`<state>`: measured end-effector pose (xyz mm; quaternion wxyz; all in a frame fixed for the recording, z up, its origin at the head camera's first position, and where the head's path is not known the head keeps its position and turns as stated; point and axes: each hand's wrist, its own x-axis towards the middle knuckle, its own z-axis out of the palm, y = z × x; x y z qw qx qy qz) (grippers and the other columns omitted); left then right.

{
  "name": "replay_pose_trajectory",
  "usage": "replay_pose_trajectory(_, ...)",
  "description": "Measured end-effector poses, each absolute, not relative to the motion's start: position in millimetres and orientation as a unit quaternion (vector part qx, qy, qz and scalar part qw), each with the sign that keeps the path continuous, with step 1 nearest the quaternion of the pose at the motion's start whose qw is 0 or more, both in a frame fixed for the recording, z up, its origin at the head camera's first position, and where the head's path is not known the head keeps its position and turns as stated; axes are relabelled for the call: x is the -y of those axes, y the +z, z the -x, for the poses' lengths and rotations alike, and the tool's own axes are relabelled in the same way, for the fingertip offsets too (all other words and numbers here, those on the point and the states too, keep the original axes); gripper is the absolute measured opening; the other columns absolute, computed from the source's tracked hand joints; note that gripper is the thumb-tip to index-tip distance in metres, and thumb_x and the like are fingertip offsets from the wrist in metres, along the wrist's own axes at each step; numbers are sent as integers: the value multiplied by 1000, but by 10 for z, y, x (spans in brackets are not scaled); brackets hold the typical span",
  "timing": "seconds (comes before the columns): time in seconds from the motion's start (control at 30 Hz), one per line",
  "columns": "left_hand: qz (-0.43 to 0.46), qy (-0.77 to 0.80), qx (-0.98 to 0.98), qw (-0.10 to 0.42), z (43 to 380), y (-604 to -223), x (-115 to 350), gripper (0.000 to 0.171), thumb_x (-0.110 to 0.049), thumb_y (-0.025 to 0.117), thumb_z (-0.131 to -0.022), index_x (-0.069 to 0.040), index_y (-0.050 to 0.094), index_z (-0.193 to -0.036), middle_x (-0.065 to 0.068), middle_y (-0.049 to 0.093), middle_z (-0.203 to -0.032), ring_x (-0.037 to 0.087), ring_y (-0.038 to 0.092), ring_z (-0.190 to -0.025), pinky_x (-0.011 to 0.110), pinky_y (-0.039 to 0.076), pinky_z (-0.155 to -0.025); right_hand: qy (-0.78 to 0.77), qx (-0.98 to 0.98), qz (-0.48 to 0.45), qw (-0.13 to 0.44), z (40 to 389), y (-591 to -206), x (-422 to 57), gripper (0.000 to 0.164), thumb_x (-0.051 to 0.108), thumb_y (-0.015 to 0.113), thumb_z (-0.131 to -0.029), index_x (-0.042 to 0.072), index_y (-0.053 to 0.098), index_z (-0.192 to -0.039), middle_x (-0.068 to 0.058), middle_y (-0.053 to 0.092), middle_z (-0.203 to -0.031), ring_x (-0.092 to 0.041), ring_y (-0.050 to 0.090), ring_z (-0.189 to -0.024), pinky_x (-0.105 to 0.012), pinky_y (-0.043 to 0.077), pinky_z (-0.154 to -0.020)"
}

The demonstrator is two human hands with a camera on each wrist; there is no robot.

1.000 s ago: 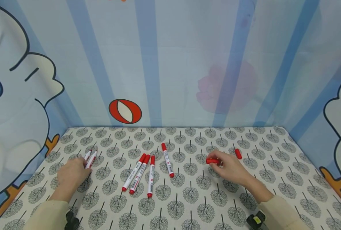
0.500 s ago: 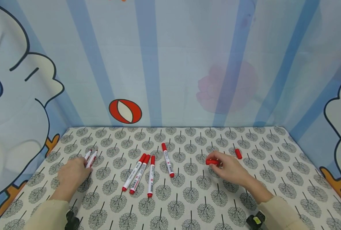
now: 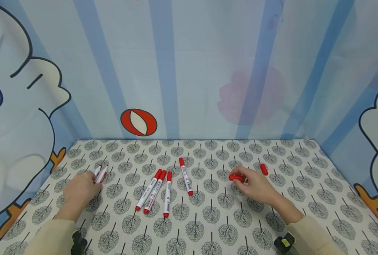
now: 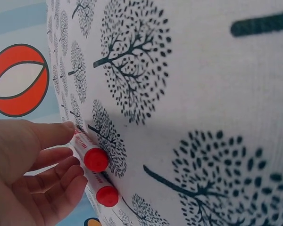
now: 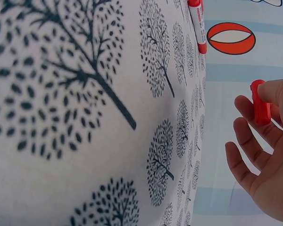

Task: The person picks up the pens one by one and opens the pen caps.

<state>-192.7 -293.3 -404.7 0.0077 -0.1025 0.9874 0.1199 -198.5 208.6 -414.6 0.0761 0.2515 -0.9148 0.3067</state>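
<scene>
Right wrist view: the red cap (image 5: 262,112) lies pinched between thumb (image 5: 276,92) and fingers (image 5: 245,107).

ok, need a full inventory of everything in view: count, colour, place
capped markers: 4, white with red caps and ends, mid-cloth
uncapped markers: 2, white and red, side by side at the left hand
loose cap: 1, red, on the cloth, right side
held cap: 1, red, in the right hand
tablecloth: 1, white with dark trees, under the markers
backdrop: blue, striped, cartoon prints, behind and at both sides
wrist devices: 2, mostly black, one per wrist
sleeves: 2, cream, lower corners
left hand, right hand: 2, bare, one each side
</scene>
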Motion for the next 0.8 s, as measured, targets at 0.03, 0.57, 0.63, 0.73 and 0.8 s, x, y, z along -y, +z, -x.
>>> replay_pose_trajectory(0.03, 103, 120, -987, 8, 1929, -4045, 2932, 22, -19, 63, -82, 2, 60, -88, 10, 56, -65, 19, 49, -48, 31, 37, -39, 307, 916, -249, 75, 1984, -4141, -2086, 16, 13, 62, -85, 17, 62, -101, 6, 63, -83, -2, 53, -70, -24, 48, -63)
replay_pose_trajectory(0.57, 90, 114, -989, 29, 1919, -3894, 2826, 37, -26, 63, -85, 0, 58, -111, 15, 63, -82, 20, 49, -53, 31, 37, -42, 304, 922, -220, 89, 1994, -4110, -2139, 17, 13, 61, -87, 12, 59, -104, 3, 66, -86, -6, 59, -72, -20, 48, -58)
replay_pose_trajectory(0.63, 79, 115, -990, 20, 1912, -3878, 2798, 37, -26, 63, -85, -1, 58, -111, 16, 63, -84, 20, 48, -54, 31, 37, -41, 311, 922, -215, 84, 1997, -4105, -2153, 18, 12, 60, -87, 11, 58, -104, -1, 67, -87, -8, 60, -71, -20, 48, -54)
replay_pose_trajectory(0.73, 69, 118, -991, 6, 1911, -3872, 2751, 33, -25, 63, -85, -3, 60, -109, 13, 63, -80, 19, 48, -54, 30, 37, -40, 313, 921, -214, 86, 2007, -4103, -2188, 19, 10, 60, -87, 10, 57, -105, -4, 68, -87, -9, 60, -70, -20, 46, -50)
replay_pose_trajectory(0.8, 62, 119, -991, -2, 1920, -3871, 2714, 31, -24, 64, -85, -2, 61, -107, 10, 61, -75, 18, 48, -53, 30, 37, -40, 311, 922, -212, 90, 2022, -4107, -2220, 18, 9, 60, -87, 10, 57, -105, -4, 68, -86, -8, 59, -69, -21, 45, -48)
